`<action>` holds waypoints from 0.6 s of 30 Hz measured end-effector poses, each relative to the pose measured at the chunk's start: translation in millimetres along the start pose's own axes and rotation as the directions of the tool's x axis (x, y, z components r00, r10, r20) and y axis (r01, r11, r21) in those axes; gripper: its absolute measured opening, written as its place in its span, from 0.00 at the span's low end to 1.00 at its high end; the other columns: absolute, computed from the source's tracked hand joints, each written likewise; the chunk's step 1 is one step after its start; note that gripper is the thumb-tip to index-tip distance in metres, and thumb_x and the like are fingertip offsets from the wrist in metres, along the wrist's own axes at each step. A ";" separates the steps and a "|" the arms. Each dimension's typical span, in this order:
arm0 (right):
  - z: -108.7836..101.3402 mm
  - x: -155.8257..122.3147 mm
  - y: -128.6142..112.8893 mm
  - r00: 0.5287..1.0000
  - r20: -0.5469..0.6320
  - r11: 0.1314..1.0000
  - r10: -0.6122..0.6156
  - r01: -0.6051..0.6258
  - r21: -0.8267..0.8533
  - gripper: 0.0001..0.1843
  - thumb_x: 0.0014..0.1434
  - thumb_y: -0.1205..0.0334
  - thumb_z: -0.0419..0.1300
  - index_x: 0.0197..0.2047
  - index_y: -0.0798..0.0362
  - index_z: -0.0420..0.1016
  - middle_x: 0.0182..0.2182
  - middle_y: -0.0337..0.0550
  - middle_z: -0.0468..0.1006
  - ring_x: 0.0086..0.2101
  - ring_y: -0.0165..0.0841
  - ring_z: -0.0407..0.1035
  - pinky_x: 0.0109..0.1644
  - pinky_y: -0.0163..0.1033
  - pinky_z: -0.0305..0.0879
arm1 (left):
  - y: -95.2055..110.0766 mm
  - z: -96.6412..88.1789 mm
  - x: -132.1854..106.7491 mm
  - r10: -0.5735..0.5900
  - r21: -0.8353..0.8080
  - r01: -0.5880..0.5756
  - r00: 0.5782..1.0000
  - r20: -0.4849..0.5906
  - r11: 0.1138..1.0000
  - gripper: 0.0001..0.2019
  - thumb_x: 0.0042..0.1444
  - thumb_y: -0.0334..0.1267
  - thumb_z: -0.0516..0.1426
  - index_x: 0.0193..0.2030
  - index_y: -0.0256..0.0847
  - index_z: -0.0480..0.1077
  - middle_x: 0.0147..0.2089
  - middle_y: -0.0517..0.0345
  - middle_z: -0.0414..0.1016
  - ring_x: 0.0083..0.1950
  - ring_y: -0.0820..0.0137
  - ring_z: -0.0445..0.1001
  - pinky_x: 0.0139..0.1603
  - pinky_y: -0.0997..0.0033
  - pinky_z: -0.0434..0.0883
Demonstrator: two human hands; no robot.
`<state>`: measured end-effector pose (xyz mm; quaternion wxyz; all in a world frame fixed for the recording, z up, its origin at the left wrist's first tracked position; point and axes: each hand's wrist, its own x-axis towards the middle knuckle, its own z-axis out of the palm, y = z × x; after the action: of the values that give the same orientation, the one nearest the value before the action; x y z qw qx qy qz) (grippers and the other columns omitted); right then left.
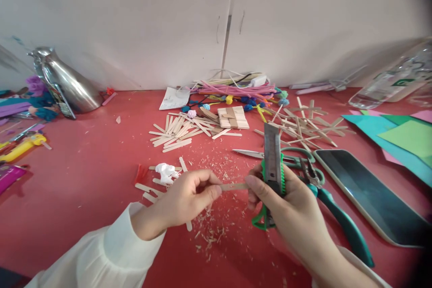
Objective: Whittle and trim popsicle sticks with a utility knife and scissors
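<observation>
My left hand (192, 198) pinches one end of a thin wooden stick (234, 186) between thumb and fingers, and my right hand (292, 204) grips the other end, so the stick lies level between them, above the red table (111, 162). That right hand also grasps a green utility knife (272, 153), its broad blade pointing up and away from me. Wood shavings (212, 234) are scattered below and beyond the stick. Near my left wrist lies a crumpled white tissue (167, 173); just beside my right are scissors (248, 154), green-handled pliers (344, 225) and a phone (367, 193).
</observation>
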<state>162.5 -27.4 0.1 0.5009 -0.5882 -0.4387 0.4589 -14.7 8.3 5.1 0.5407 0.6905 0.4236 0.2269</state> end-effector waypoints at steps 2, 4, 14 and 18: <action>-0.3 -0.8 0.4 1.000 0.006 0.999 -0.021 0.021 -0.049 0.16 0.51 0.49 0.59 0.36 0.51 0.63 0.16 0.30 0.65 0.16 0.26 0.62 0.16 0.31 0.61 | -1.4 -3.6 1.9 0.021 0.002 -0.021 0.995 -0.101 1.000 0.09 0.56 0.40 0.51 0.28 0.38 0.64 0.20 0.66 0.58 0.20 0.79 0.56 0.19 0.78 0.56; 0.6 -3.5 0.2 0.998 0.025 0.993 -0.062 0.064 -0.100 0.18 0.52 0.50 0.58 0.42 0.51 0.63 0.17 0.29 0.62 0.16 0.24 0.59 0.16 0.30 0.58 | -2.9 -7.6 3.7 0.043 0.014 -0.041 0.972 -0.230 0.999 0.09 0.56 0.40 0.51 0.28 0.39 0.63 0.19 0.66 0.56 0.19 0.79 0.55 0.18 0.79 0.55; -1.2 -11.3 11.0 0.928 0.351 0.914 -0.127 0.246 -0.322 0.26 0.57 0.58 0.53 0.59 0.46 0.61 0.17 0.34 0.65 0.14 0.28 0.57 0.13 0.31 0.51 | -6.9 -15.5 5.8 0.134 0.124 -0.086 0.873 -0.469 0.989 0.09 0.57 0.38 0.50 0.28 0.40 0.62 0.19 0.67 0.51 0.20 0.79 0.51 0.18 0.79 0.54; -1.9 -10.2 11.2 0.936 0.335 0.945 -0.103 0.197 -0.260 0.27 0.55 0.57 0.55 0.59 0.44 0.61 0.21 0.38 0.70 0.14 0.28 0.57 0.11 0.31 0.50 | -8.4 -12.3 5.3 0.168 0.158 -0.107 0.877 -0.449 0.982 0.09 0.58 0.39 0.50 0.29 0.39 0.63 0.19 0.66 0.54 0.20 0.78 0.53 0.19 0.78 0.55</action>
<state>163.0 -39.0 -9.9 0.3664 -0.5380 -0.6199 0.4383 -24.2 20.0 0.3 0.3616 0.6788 0.5031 0.3943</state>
